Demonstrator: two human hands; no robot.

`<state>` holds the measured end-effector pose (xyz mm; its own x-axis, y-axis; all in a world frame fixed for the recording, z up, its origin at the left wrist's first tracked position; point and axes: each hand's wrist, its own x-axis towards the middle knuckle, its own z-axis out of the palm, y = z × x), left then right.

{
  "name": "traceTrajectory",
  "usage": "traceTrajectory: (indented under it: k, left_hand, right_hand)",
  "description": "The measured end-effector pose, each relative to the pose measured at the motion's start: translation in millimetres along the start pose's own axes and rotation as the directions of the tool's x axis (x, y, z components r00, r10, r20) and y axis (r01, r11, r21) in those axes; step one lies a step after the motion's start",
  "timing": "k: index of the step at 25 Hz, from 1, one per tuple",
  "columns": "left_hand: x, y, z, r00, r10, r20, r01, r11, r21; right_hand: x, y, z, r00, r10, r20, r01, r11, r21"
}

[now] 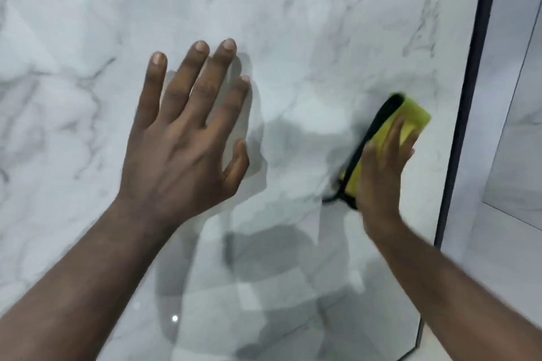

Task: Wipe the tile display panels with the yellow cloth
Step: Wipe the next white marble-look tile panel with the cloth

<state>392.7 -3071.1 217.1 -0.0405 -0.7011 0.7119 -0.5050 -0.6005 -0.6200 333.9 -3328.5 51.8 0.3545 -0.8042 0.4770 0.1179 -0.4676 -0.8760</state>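
A glossy white marble-patterned tile panel (293, 23) fills most of the view. My left hand (187, 132) lies flat against it at centre left, fingers straight and spread. My right hand (381, 167) presses a folded yellow cloth (410, 117) with a black edge against the panel near its right edge. The fingers lie over the cloth, which sticks out above the fingertips; the hand and cloth look motion-blurred.
A dark vertical frame strip (469, 102) borders the panel on the right. Beyond it stands another pale marble panel (516, 126). The glossy surface reflects my arms and ceiling lights.
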Motion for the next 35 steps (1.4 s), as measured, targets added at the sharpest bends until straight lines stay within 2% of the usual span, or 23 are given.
traceTrajectory:
  k: [1, 2, 4, 5, 6, 7, 8, 10, 11, 12, 13, 15, 17, 18, 20, 22, 24, 27, 29, 30, 32, 34, 35]
  left_hand:
    - [-8, -7, -2, 1.0, -0.019, 0.0, 0.019, 1.0, -0.012]
    - [-16, -11, -2, 0.999, -0.038, -0.001, 0.038, 0.999, -0.024]
    - [-33, -15, 4, 0.999, -0.043, -0.008, 0.043, 0.999, -0.032]
    - [-40, -14, 8, 1.0, -0.021, -0.018, 0.021, 1.0, -0.019]
    - [-45, -14, 12, 0.999, 0.008, -0.033, -0.008, 1.0, 0.001]
    - [-50, -15, 17, 0.998, 0.034, -0.056, -0.033, 0.999, 0.015]
    - [-52, -15, 21, 0.996, 0.05, -0.076, -0.049, 0.999, 0.021]
    - [-53, -12, 24, 0.995, 0.058, -0.084, -0.057, 0.998, 0.021]
    - [-52, -11, 24, 0.995, 0.062, -0.08, -0.061, 0.998, 0.011]
    - [-52, -10, 24, 0.995, 0.065, -0.075, -0.066, 0.998, -0.002]
    - [-52, -11, 24, 0.995, 0.066, -0.072, -0.067, 0.998, -0.006]
    - [-52, -12, 24, 0.996, 0.056, -0.071, -0.055, 0.998, 0.017]
    - [-52, -10, 22, 0.996, 0.043, -0.075, -0.042, 0.999, 0.024]
    - [-52, -9, 22, 0.996, 0.037, -0.077, -0.035, 0.999, 0.026]
    - [-52, -7, 23, 0.996, 0.04, -0.081, -0.037, 0.998, 0.041]
    - [-51, -9, 23, 0.995, 0.05, -0.083, -0.046, 0.998, 0.053]
    - [-51, -9, 23, 0.996, 0.049, -0.08, -0.043, 0.997, 0.07]
    - [-53, -6, 23, 0.995, 0.043, -0.089, -0.035, 0.996, 0.084]
    - [-51, -8, 21, 0.994, 0.061, -0.095, -0.052, 0.994, 0.097]
    - [-50, -9, 21, 0.994, 0.063, -0.088, -0.056, 0.995, 0.083]
    - [-52, -10, 15, 0.998, 0.044, -0.039, -0.044, 0.999, 0.009]
    - [-62, -14, 6, 0.999, 0.035, 0.007, -0.035, 0.998, -0.05]
    - [-68, -18, 2, 0.999, 0.037, 0.018, -0.036, 0.998, -0.057]
  right_hand:
    - [12, -31, 1, 0.997, 0.066, -0.047, -0.063, 0.996, 0.061]
    - [14, -61, 5, 0.998, 0.027, -0.061, -0.023, 0.997, 0.076]
    - [-10, -98, 19, 0.955, -0.295, 0.011, 0.295, 0.956, -0.003]
    - [-36, -99, 25, 0.911, -0.402, 0.09, 0.406, 0.913, -0.036]
    - [-63, -87, 27, 0.886, -0.427, 0.184, 0.442, 0.896, -0.051]
    - [-89, -70, 26, 0.89, -0.381, 0.252, 0.411, 0.909, -0.077]
    - [-109, -47, 22, 0.928, -0.274, 0.253, 0.313, 0.941, -0.127]
    - [-115, -26, 10, 0.991, 0.035, 0.131, -0.016, 0.989, -0.148]
    - [-102, -25, 7, 0.985, 0.162, 0.062, -0.154, 0.981, -0.12]
    - [-84, -31, 5, 0.979, 0.203, -0.006, -0.203, 0.973, -0.11]
    - [-68, -45, 6, 0.989, 0.141, -0.047, -0.145, 0.984, -0.103]
    - [-57, -81, 14, 0.991, -0.119, -0.062, 0.111, 0.987, -0.116]
    - [-80, -85, 22, 0.955, -0.297, 0.022, 0.296, 0.942, -0.16]
    - [-100, -70, 25, 0.94, -0.333, 0.079, 0.341, 0.926, -0.162]
    - [-127, -33, 23, 0.964, -0.24, 0.117, 0.256, 0.955, -0.15]
    - [-116, -13, 21, 0.999, -0.041, -0.002, 0.041, 0.994, -0.102]
    - [-82, -23, 18, 0.993, 0.03, -0.118, -0.038, 0.997, -0.066]
    - [-70, -49, 25, 0.973, -0.199, -0.118, 0.185, 0.975, -0.121]
    - [-102, -40, 28, 0.937, -0.348, 0.03, 0.348, 0.92, -0.178]
    - [-118, -30, 26, 0.93, -0.356, 0.091, 0.367, 0.913, -0.176]
    - [-125, -12, 21, 0.967, -0.237, 0.097, 0.249, 0.958, -0.145]
    - [-101, -25, 18, 0.999, -0.025, -0.021, 0.024, 0.998, -0.053]
    - [-86, -40, 17, 0.998, 0.016, -0.068, -0.017, 1.0, -0.015]
